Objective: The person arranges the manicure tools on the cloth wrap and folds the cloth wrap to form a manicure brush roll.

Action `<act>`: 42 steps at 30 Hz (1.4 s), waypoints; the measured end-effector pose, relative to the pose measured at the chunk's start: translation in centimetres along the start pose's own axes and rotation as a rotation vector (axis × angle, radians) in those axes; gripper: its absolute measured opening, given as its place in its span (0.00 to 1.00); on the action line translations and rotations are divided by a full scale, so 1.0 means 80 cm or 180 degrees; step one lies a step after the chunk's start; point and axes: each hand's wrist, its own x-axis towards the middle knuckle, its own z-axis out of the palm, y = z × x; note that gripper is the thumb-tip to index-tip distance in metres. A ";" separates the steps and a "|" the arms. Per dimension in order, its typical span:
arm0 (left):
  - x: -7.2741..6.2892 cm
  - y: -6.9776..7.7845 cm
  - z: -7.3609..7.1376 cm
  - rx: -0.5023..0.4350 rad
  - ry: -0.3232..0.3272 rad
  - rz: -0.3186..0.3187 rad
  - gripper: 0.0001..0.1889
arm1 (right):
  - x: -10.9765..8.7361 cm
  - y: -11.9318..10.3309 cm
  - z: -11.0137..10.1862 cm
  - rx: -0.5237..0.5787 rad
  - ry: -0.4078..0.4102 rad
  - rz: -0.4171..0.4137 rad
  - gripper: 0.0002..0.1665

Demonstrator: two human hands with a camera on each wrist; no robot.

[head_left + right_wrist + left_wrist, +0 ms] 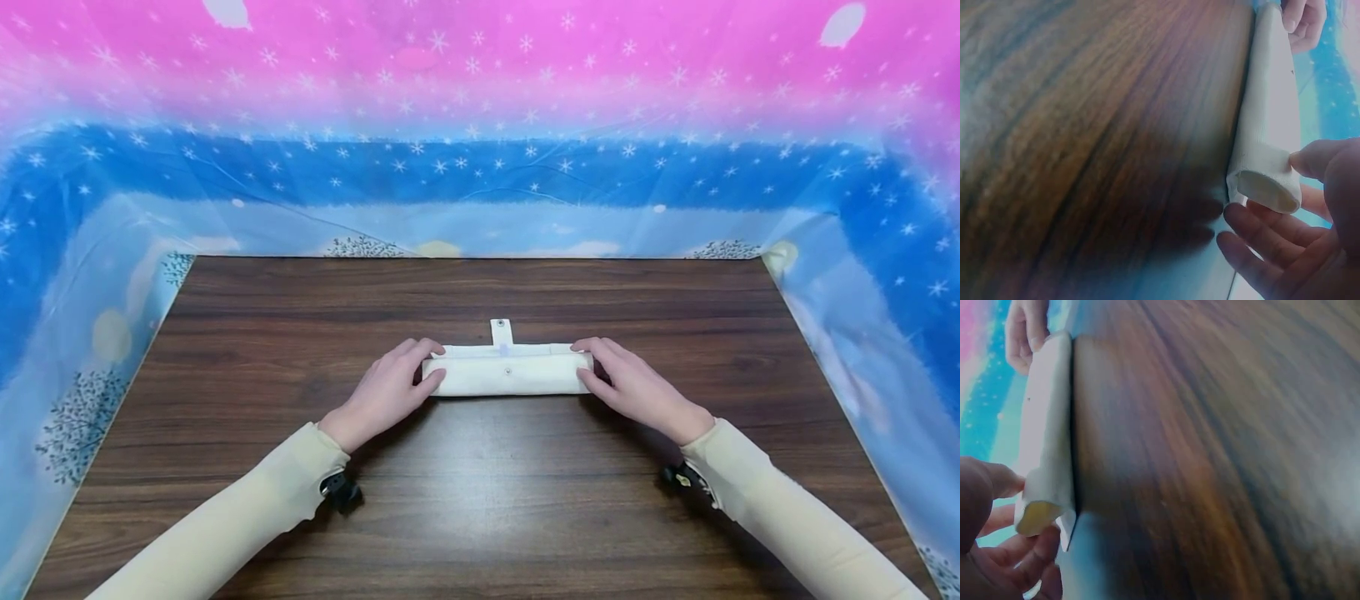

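A white fabric roll-up pouch (480, 381) lies rolled near the middle of the table, long side facing me. A small snap strap (501, 332) sticks out from its far edge, and a metal snap shows on its near face. My left hand (382, 390) grips the left end, thumb in front and fingers behind. At the right end, my right hand (641, 388) holds it the same way. Both wrist views look toward the hollow ends of the roll (1047, 437), with the fingers around them. Whatever may be inside cannot be made out.
The dark wood-grain table (480, 500) spreads out around the pouch. A pink and blue snowflake cloth (480, 167) hangs along its back and sides. Black wrist devices (341, 492) sit under both sleeve cuffs.
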 end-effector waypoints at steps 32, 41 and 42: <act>0.037 -0.009 -0.001 -0.0490 0.0191 -0.0378 0.08 | 0.043 0.012 0.000 0.0621 -0.0116 0.0656 0.16; 0.049 -0.018 0.005 -0.0334 0.0119 -0.0409 0.10 | 0.055 0.017 0.004 0.0430 -0.0070 0.0699 0.16; 0.049 -0.018 0.005 -0.0307 0.0127 -0.0396 0.10 | 0.055 0.017 0.004 0.0418 -0.0081 0.0708 0.17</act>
